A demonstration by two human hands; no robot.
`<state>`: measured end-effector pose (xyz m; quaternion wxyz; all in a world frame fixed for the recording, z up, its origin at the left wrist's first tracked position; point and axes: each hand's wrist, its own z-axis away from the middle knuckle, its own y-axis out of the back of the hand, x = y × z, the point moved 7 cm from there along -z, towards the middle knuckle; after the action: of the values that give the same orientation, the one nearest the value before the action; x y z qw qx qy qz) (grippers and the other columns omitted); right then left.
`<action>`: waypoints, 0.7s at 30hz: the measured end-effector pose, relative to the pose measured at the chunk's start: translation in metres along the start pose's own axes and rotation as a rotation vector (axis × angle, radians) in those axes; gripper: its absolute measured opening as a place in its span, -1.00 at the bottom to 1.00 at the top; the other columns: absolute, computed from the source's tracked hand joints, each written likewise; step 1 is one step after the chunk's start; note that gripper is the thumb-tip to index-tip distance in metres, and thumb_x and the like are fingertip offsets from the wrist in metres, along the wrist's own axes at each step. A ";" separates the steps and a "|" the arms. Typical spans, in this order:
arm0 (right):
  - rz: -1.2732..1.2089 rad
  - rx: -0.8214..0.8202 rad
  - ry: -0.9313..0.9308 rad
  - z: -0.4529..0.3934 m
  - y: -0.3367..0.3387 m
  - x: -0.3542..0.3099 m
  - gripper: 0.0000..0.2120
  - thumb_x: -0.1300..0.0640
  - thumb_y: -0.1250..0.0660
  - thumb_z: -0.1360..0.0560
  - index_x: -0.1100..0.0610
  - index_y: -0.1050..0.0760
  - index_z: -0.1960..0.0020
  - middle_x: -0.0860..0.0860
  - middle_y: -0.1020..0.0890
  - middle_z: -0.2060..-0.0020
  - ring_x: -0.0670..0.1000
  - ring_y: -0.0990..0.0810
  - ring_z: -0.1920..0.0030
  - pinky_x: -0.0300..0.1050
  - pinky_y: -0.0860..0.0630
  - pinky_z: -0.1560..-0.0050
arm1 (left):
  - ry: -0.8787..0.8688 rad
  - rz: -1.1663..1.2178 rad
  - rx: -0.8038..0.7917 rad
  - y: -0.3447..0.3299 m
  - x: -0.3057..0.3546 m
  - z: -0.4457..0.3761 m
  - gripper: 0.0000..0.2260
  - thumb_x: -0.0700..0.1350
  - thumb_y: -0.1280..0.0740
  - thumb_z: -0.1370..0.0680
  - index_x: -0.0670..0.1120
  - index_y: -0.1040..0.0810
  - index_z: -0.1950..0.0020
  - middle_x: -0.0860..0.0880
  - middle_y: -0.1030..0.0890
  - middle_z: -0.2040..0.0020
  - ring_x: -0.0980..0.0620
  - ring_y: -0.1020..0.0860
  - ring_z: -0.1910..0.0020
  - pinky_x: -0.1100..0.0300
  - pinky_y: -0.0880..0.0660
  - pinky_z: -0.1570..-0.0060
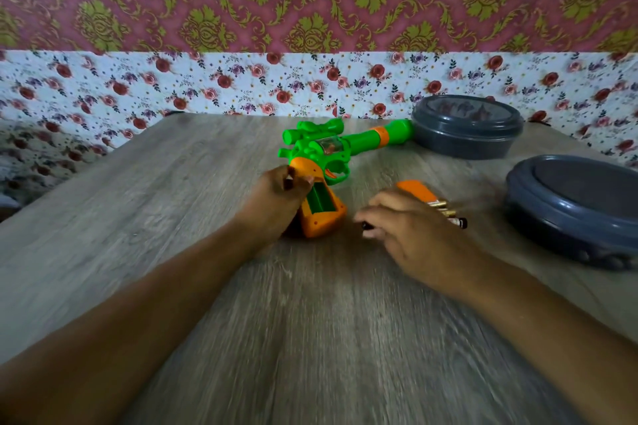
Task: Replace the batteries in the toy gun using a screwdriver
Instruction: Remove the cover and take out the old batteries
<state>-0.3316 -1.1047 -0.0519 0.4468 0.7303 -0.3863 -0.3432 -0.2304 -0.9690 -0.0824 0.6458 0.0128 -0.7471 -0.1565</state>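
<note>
Head view: green and orange plastic toy gun (321, 162) lying on its side on the grey wood-look table (172, 217), in the middle, toward the far edge. Long way running from the orange handle, near and left, up to the green barrel tip, far and right, just beside a round dark grey lidded tub (467, 126). Handle open, showing a green battery slot (319, 197). Left hand (276, 198) curled round the handle's left side, gripping it. Right hand (411, 228) blurry, fingers bent, holding a thin dark thing (367, 226) poking out; cannot tell what. Flat orange cover (412, 191) and small batteries (445, 212) just behind that hand. Second round dark grey tub (573, 210) on the right.
</note>
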 end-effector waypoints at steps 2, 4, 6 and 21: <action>0.056 -0.062 0.066 0.000 -0.009 -0.009 -0.71 0.11 -0.18 -0.45 0.19 -0.59 -0.02 0.14 -0.61 0.12 0.14 -0.59 0.09 0.03 -0.60 0.13 | -0.035 -0.097 -0.002 0.002 0.002 0.000 -0.63 0.08 -0.33 -0.43 -0.15 -0.54 -0.09 -0.21 -0.63 -0.03 -0.14 -0.61 0.01 -0.07 -0.54 -0.05; 0.124 -0.090 0.114 0.001 -0.012 -0.012 -0.67 0.07 -0.12 -0.43 0.17 -0.60 0.00 0.13 -0.64 0.11 0.15 -0.63 0.09 0.01 -0.62 0.17 | -0.025 -0.066 0.006 0.003 0.003 0.000 -0.70 -0.03 -0.36 -0.48 -0.17 -0.53 -0.13 -0.20 -0.62 -0.05 -0.09 -0.59 0.02 -0.02 -0.51 -0.06; 0.107 -0.126 0.096 0.000 -0.014 -0.009 -0.70 0.11 -0.18 -0.43 0.17 -0.60 -0.04 0.14 -0.64 0.05 0.16 -0.63 0.03 0.01 -0.61 0.10 | -0.010 -0.045 0.024 0.003 0.001 -0.002 -0.77 -0.13 -0.33 -0.54 -0.19 -0.52 -0.16 -0.19 -0.61 -0.02 -0.05 -0.56 0.05 0.03 -0.50 -0.02; -0.208 -0.121 -0.088 0.001 -0.013 0.019 -0.58 0.42 -0.12 -0.48 0.12 -0.53 -0.22 0.01 -0.55 -0.23 -0.17 -0.42 -0.23 -0.60 -0.08 -0.19 | -0.106 -0.506 0.204 0.028 0.011 -0.002 -0.85 -0.03 -0.36 -0.50 -0.09 -0.64 0.12 0.01 -0.58 0.31 -0.05 -0.56 0.20 0.19 -0.31 0.33</action>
<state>-0.3204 -1.1174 -0.0667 0.4349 0.7224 -0.3059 -0.4421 -0.2249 -0.9457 -0.0645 0.5417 0.2556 -0.7648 -0.2373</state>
